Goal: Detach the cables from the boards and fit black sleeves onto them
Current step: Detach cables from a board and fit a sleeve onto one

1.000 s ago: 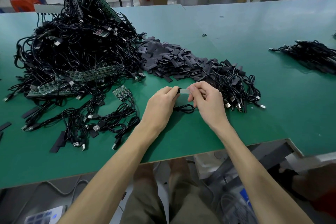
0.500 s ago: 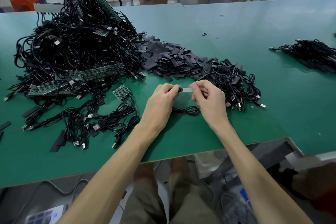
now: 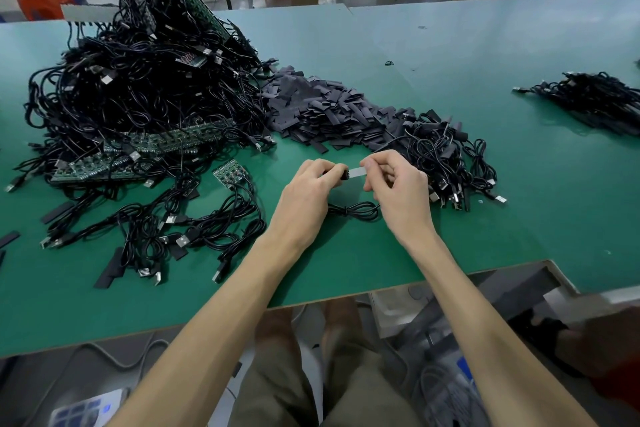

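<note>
My left hand (image 3: 308, 187) pinches the black body of a USB plug, and my right hand (image 3: 394, 184) pinches the silver metal tip (image 3: 356, 172) of the same plug. The plug's thin black cable (image 3: 356, 210) loops on the green table below my hands. A big tangle of black cables (image 3: 138, 94) with green boards (image 3: 166, 142) lies at the far left. A small green board (image 3: 230, 174) with cables attached sits just left of my left hand. A heap of flat black sleeves (image 3: 322, 111) lies behind my hands.
A bundle of cables with plugs (image 3: 446, 163) sits right of my right hand. Another cable pile (image 3: 595, 97) lies at the far right. Loose sleeves (image 3: 110, 274) lie near the table's front edge (image 3: 346, 302). Beyond the table stand stools and boxes.
Both hands stay on the plug and have shifted very slightly; the cable loop under them has spread a little to the right.
</note>
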`<state>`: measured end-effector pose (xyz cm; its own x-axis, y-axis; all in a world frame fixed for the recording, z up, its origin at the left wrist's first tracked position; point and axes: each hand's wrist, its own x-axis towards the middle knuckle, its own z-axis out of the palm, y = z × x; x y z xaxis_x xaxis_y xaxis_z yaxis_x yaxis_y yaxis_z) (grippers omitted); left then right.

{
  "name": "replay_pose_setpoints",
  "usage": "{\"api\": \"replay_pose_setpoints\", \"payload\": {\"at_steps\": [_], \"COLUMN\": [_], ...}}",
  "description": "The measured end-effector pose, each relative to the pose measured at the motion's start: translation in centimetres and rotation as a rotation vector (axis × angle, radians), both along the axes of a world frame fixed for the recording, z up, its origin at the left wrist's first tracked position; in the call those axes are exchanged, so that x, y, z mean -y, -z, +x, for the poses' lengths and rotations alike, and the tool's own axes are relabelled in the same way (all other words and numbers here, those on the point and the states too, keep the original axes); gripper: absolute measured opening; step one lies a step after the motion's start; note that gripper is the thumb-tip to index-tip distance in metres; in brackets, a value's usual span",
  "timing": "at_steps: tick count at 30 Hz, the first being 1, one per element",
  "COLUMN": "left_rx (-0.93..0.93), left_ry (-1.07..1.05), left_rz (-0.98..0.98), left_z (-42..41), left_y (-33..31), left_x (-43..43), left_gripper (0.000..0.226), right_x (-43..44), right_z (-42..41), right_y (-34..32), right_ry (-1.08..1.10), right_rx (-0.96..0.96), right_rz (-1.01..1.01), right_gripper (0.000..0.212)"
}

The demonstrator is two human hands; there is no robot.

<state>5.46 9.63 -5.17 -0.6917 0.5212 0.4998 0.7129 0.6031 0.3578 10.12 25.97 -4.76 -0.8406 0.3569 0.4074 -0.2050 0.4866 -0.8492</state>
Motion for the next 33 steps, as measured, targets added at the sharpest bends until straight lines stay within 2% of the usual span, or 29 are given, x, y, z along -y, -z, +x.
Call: {"api": "replay_pose_setpoints", "payload": {"at_steps": [10, 13, 19, 24, 33], "left_rx": [0.014, -0.014, -0.014, -0.004, -0.034], "left_ry": [0.022, 0.047, -0.022, -0.023, 0.055], "left_rz": [0.002, -0.024, 0.0, -0.045, -0.082], "left_z": [0.07, 0.15, 0.49, 0.45, 0.71], "left_y": [-0.39, -0.53, -0.59, -0.64, -1.04], "left_x": [-0.07, -0.09, -0.12, -0.08, -0.05], "left_gripper": [0.034, 0.028, 0.022, 0.034, 0.035], "right_x": [0.41, 0.4, 0.16, -0.25, -0.28], "right_z": [0.23, 0.19, 0.26, 0.33, 0.25], "right_y": [-0.01, -0.21, -0.65, -0.6, -0.37], "right_ry": [-0.087, -0.13, -0.193, -0.198, -0.202], "right_rx": [-0.006, 0.018, 0.054, 0.089, 0.143], "right_rz": [0.096, 0.037, -0.192, -0.21, -0.236], "right_gripper": [0.009, 0.006, 0.011, 0.007, 0.013]}}
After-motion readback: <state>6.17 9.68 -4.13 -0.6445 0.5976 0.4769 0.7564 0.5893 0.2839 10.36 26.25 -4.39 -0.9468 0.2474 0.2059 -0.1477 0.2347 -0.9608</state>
